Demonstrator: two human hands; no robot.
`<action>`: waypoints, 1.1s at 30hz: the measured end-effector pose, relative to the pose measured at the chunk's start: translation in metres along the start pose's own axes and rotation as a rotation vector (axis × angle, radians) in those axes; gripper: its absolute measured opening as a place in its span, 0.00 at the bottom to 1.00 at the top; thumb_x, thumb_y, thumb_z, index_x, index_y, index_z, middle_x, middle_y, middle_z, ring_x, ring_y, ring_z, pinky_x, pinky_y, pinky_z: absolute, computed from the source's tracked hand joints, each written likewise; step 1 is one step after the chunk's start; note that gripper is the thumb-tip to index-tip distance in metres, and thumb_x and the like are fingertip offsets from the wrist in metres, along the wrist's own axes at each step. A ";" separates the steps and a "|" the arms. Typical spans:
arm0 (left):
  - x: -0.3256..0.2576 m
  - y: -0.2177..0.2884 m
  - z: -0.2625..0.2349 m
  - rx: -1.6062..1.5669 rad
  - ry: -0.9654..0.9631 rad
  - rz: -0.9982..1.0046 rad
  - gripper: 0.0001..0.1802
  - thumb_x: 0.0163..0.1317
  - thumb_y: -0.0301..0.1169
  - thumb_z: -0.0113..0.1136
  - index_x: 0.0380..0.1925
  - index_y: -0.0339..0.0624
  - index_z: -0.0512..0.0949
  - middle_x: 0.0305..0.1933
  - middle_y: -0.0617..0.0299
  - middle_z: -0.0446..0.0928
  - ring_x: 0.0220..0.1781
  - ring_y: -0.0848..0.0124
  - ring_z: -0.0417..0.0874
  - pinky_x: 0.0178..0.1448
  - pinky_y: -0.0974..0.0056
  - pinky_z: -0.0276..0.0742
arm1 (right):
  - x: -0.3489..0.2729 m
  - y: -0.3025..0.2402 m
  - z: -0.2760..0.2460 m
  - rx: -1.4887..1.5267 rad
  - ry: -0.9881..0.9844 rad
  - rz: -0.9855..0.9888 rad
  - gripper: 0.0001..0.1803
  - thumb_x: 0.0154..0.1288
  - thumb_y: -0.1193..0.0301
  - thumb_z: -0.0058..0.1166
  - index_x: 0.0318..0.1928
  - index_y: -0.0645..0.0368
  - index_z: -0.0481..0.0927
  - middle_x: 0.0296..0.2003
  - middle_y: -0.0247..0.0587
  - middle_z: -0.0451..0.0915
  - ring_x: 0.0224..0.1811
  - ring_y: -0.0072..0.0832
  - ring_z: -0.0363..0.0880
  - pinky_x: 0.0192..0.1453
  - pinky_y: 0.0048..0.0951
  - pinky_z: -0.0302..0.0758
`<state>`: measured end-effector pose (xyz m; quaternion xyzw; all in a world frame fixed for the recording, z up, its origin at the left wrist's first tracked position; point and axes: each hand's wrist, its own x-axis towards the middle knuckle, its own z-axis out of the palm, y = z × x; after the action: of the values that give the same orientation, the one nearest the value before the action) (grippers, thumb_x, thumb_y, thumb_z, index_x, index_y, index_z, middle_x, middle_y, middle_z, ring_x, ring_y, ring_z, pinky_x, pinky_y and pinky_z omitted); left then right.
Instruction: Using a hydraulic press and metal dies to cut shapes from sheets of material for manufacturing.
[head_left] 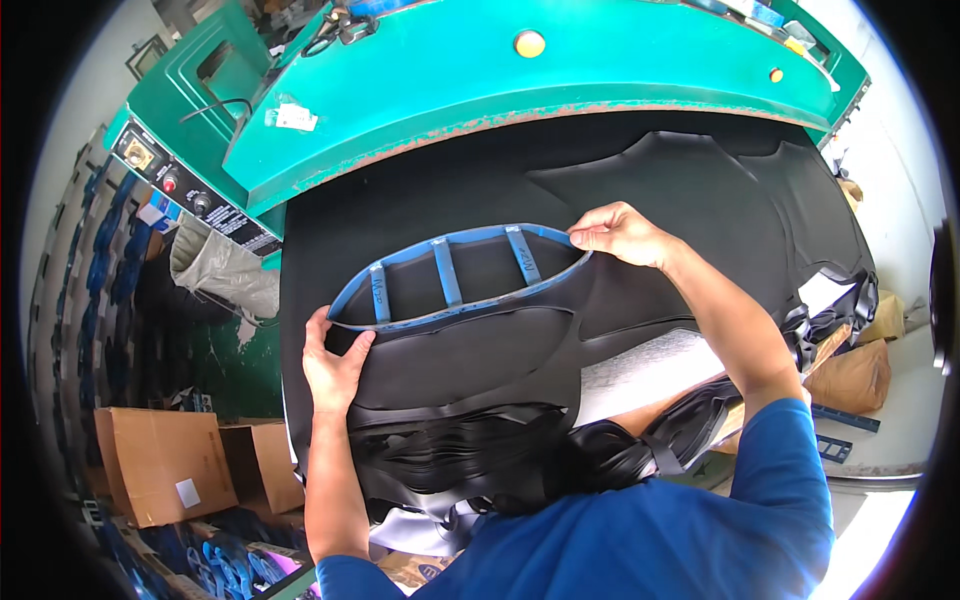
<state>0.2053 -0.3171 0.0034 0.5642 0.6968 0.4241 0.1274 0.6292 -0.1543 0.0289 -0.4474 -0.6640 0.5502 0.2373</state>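
Now the left hand (335, 365) at 8 o'clock and the right hand (622, 232) at 2 o'clock each pinch an end of the blue cutting frame (455, 275), laid flat on the black sheet (460, 350) under the green press (520, 90), still uncut there.

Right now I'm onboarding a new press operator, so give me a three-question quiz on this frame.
1. True or false: both hands touch the blue cutting die.
2. What lies directly under the die? A) cardboard B) black sheet material C) bare metal
3. Fill in: the green press head sits ___ the die, farther from the person.

Key: 1 true: left hand at its near-left end, right hand at its far-right tip. 2 B. 3 beyond.
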 end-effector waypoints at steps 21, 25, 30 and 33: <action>0.003 -0.014 -0.002 -0.015 0.059 0.022 0.32 0.45 0.34 0.78 0.52 0.43 0.76 0.48 0.50 0.82 0.54 0.54 0.81 0.61 0.53 0.75 | 0.012 0.006 0.020 0.127 0.245 0.005 0.05 0.51 0.72 0.60 0.30 0.58 0.81 0.27 0.31 0.78 0.33 0.21 0.72 0.41 0.24 0.69; 0.003 -0.018 -0.002 0.015 0.051 0.016 0.33 0.45 0.35 0.78 0.54 0.43 0.76 0.49 0.51 0.82 0.56 0.54 0.80 0.62 0.54 0.75 | 0.014 0.006 0.029 0.062 0.311 -0.017 0.03 0.50 0.73 0.59 0.27 0.57 0.80 0.25 0.29 0.77 0.32 0.20 0.71 0.40 0.25 0.68; 0.006 -0.023 0.005 -0.013 -0.052 0.007 0.37 0.47 0.36 0.77 0.59 0.44 0.72 0.54 0.50 0.80 0.61 0.55 0.79 0.66 0.55 0.73 | 0.004 0.007 0.018 -0.065 0.306 0.008 0.06 0.56 0.72 0.60 0.34 0.59 0.83 0.31 0.32 0.82 0.38 0.22 0.76 0.46 0.26 0.73; 0.004 -0.024 -0.003 0.069 -0.027 -0.015 0.45 0.48 0.37 0.76 0.67 0.44 0.65 0.61 0.48 0.77 0.64 0.53 0.77 0.68 0.56 0.71 | -0.018 0.006 0.012 -0.067 0.376 -0.121 0.09 0.64 0.69 0.62 0.42 0.61 0.82 0.35 0.33 0.82 0.41 0.21 0.77 0.49 0.26 0.74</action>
<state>0.1852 -0.3147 -0.0111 0.5688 0.7135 0.3910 0.1204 0.6302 -0.1754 0.0233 -0.5091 -0.6516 0.4194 0.3747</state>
